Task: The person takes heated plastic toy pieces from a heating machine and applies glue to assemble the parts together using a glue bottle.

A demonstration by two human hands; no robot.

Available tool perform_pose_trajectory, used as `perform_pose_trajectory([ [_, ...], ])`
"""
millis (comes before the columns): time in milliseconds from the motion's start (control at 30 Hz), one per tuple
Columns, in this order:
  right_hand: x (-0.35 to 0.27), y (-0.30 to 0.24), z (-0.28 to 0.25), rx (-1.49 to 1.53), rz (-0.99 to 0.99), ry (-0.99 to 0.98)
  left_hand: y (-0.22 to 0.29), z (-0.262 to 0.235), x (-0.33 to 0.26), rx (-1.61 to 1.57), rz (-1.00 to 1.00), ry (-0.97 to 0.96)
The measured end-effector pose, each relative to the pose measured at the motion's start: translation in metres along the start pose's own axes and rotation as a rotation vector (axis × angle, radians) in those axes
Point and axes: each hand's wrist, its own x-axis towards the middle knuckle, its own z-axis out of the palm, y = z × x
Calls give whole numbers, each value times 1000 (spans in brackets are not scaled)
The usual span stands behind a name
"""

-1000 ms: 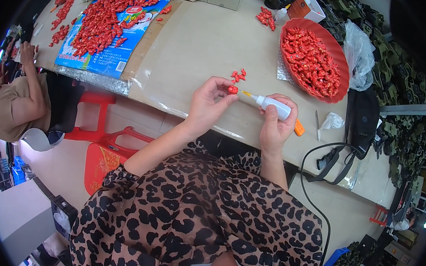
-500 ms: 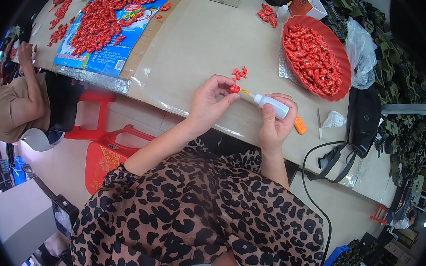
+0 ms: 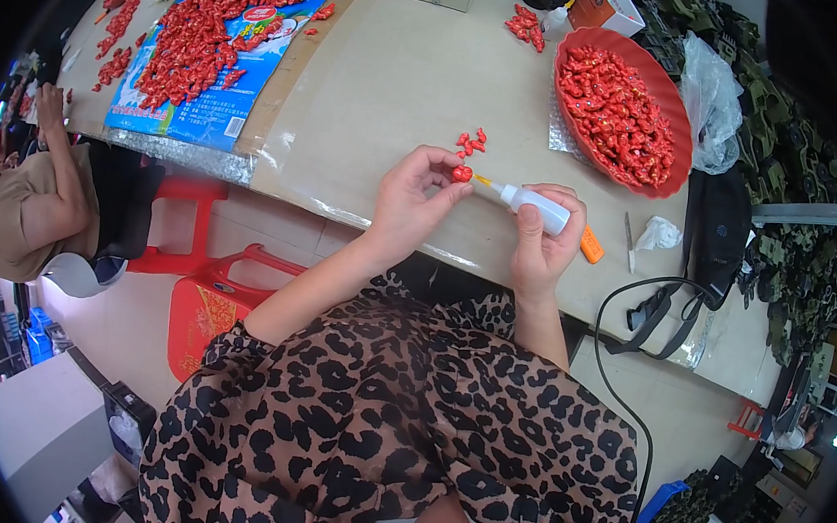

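My left hand [image 3: 414,197] pinches a small red plastic piece [image 3: 461,173] between thumb and fingers, just above the table's near edge. My right hand [image 3: 544,240] grips a small white squeeze bottle [image 3: 533,204] whose thin yellow nozzle points left and touches the red piece. A few more small red pieces [image 3: 470,143] lie on the tan table [image 3: 404,74] just beyond my hands.
A red oval basket [image 3: 676,115] full of red pieces stands at the right. A blue printed sheet [image 3: 189,116] heaped with red pieces lies at the left. An orange-handled cutter [image 3: 591,245], a crumpled white bag [image 3: 657,234] and a black cable [image 3: 631,308] lie near my right hand. Another person [image 3: 26,191] sits at the left; a red stool [image 3: 205,289] stands below.
My hands have stayed together at the table's edge, with the bottle's nozzle kept against the red piece. Only the view has shifted slightly.
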Motion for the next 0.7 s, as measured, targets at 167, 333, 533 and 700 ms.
perform_pose_trajectory([
  [167,1,-3,1,-23,6,-2,2,1,0,-17,2,-7],
  [333,2,-1,0,-32,-5,2,1,1,1,-42,3,-2],
  [533,2,0,0,-57,-11,-18,1,1,1,-34,2,-8],
  [700,3,0,2,16,11,34,0,1,1,-41,3,-4],
])
